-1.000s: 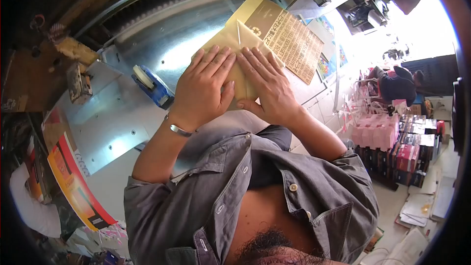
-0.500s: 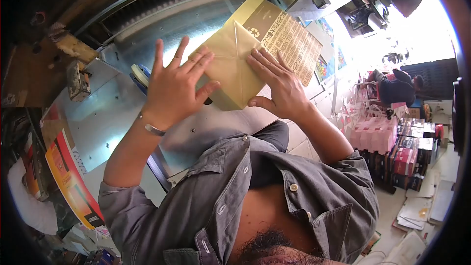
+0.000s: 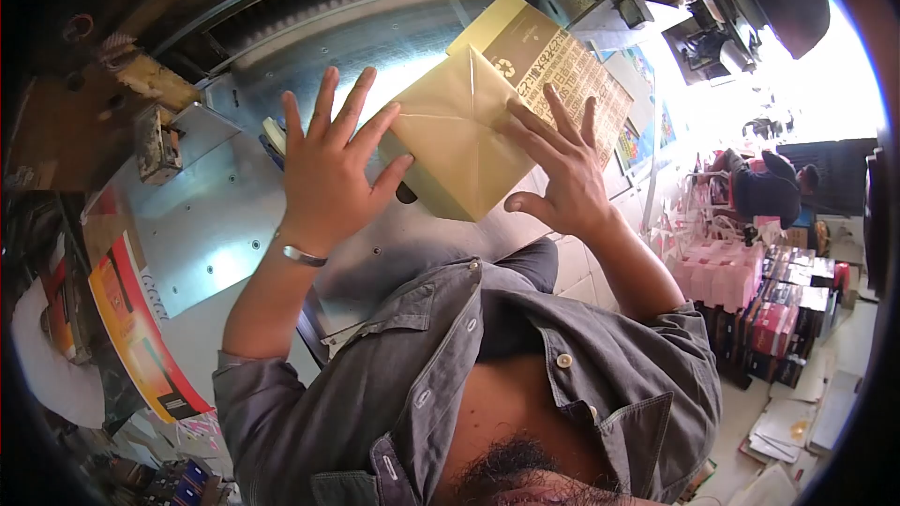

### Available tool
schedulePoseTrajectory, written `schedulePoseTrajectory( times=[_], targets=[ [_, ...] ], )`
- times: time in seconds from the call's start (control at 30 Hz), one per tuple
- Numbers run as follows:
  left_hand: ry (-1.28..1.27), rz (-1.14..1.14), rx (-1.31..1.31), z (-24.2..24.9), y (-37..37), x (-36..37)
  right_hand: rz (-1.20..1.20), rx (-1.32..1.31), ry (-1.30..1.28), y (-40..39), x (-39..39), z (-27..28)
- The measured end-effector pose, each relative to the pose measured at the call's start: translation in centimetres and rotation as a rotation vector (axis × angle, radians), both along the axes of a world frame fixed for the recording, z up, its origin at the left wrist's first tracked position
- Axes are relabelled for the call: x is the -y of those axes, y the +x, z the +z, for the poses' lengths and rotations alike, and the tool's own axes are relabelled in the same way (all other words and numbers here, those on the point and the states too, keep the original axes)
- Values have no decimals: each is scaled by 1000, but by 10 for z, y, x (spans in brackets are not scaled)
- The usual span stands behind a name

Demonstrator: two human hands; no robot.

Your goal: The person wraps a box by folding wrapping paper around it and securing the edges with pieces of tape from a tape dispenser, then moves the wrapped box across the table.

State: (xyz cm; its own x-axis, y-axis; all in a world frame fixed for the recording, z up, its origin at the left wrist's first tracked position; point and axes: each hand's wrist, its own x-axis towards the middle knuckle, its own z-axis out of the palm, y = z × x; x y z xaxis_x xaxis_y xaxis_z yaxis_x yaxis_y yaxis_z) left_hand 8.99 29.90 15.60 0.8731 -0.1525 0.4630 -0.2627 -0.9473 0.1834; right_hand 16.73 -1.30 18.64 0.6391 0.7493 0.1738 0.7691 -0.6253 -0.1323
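A paper bag (image 3: 459,136) with a plain tan folded bottom lies on the metal table (image 3: 216,225) in front of me. Its printed brown side (image 3: 562,70), with gold lettering and a recycling mark, stretches toward the upper right. My left hand (image 3: 337,159) is open with fingers spread, at the bag's left edge; its index fingertip is at the corner. My right hand (image 3: 567,164) is open too, its fingers over the bag's right edge and its thumb held apart. Neither hand grips the bag.
Behind the bag runs a dark machine slot (image 3: 356,19). A metal block (image 3: 157,145) stands at the left, above an orange-red printed sheet (image 3: 141,328). Pink paper bags (image 3: 717,272) and stacked boxes (image 3: 783,305) stand at the right. A person (image 3: 764,189) is farther back.
My left hand's fingers have come off the bag's bottom to its left edge and spread. My right hand's fingers have lifted and fanned apart. The bag shows slightly lower and farther right.
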Motion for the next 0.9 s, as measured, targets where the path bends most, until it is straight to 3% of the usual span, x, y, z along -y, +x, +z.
schedulePoseTrajectory(
  times=[0.1, 0.33, 0.67, 0.77, 0.8, 0.9],
  targets=[
    [-121, 29, -19, -11, -1, 5, 73, 13, -9, 3, -30, 12],
    [-120, 33, 1, -7, -3, 3, 180, 64, 49, 11, -94, 9],
    [-67, 39, 18, 3, -1, 13, 16, 85, -116, 3, -11, 32],
    [-130, -158, -22, 8, 4, 36, -43, 42, 56, 18, 4, 31],
    [-169, -248, -48, 8, 4, 46, -100, -80, 214, 19, 2, 45],
    [-138, -316, -92, -2, 5, 68, 70, -231, 803, 36, 2, 65]
  ],
)
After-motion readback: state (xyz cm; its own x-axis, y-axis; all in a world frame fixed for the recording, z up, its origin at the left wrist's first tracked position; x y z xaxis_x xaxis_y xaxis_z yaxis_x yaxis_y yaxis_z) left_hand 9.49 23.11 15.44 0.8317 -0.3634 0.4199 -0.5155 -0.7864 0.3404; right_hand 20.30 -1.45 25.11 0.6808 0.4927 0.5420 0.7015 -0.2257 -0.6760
